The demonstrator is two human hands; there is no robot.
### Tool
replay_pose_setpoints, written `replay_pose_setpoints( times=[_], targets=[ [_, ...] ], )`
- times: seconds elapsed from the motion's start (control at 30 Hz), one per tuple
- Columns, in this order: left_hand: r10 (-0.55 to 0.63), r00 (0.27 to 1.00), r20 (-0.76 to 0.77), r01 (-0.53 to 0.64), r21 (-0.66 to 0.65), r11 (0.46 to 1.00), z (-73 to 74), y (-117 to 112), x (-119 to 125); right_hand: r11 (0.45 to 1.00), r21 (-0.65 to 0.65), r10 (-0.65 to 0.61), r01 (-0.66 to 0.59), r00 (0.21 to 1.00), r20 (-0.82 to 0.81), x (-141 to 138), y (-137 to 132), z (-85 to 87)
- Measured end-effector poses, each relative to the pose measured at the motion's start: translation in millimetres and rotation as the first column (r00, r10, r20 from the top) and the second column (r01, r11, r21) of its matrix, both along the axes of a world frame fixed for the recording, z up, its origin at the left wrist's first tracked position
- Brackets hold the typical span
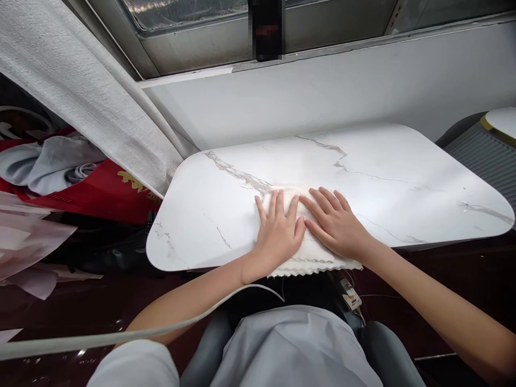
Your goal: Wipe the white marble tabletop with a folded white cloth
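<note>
A folded white cloth with a scalloped edge (pixel 310 263) lies at the front edge of the marble-patterned table (pixel 387 161), and its near edge hangs slightly over. My left hand (pixel 279 226) presses flat on the cloth's left part with its fingers spread. Beside it, my right hand (pixel 334 223) rests flat on the right part, fingers stretched out. The two thumbs are close together near the cloth's middle. Both palms cover much of the cloth, so how many layers it has cannot be told.
A white cable (pixel 161 334) crosses in front of my left forearm. A light curtain (pixel 100 91) hangs at the left, by a red bag (pixel 84 188) with pale fabric in it. Below the table is a power strip (pixel 351 298). A dark blurred object (pixel 266 32) stands on the window sill.
</note>
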State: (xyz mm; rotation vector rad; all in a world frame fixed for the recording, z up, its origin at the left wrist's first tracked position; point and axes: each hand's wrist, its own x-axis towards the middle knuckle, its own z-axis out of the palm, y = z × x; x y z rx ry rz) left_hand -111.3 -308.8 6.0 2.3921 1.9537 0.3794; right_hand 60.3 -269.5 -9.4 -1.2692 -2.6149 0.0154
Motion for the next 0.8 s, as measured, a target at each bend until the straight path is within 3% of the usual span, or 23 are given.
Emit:
replay_pose_setpoints(
  times=[0.13, 0.37, 0.53, 0.63, 0.7, 0.8],
  targets=[
    [-0.036, 0.995, 0.092, 0.045, -0.104, 0.994, 4.9, 10, 4, 1.000, -0.004, -0.003, 0.003, 1.000, 0.006, 7, 7, 1.3],
    [0.015, 0.971, 0.237, 0.058, -0.299, 0.953, 16.0, 37, -3, 0.997, -0.082, -0.002, 0.002, 1.000, 0.003, 8, 36, 4.9],
    [0.050, 0.963, 0.264, 0.023, -0.266, 0.964, 14.0, 72, -1, 0.972, -0.227, -0.065, 0.064, 0.998, 0.001, 0, 69, 14.3],
    [0.068, 0.967, 0.246, -0.014, -0.215, 0.976, 9.1, 96, 2, 0.945, -0.282, -0.181, 0.168, 0.983, -0.023, -12, 94, 17.2],
    [0.094, 0.970, 0.226, -0.057, -0.164, 0.985, 5.5, 112, 3, 0.936, -0.270, -0.248, 0.225, 0.967, -0.058, -20, 112, 16.1],
    [0.133, 0.971, 0.199, -0.116, -0.096, 0.989, 1.4, 135, 5, 0.952, -0.211, -0.252, 0.223, 0.960, -0.122, -28, 139, 11.7]
  ],
)
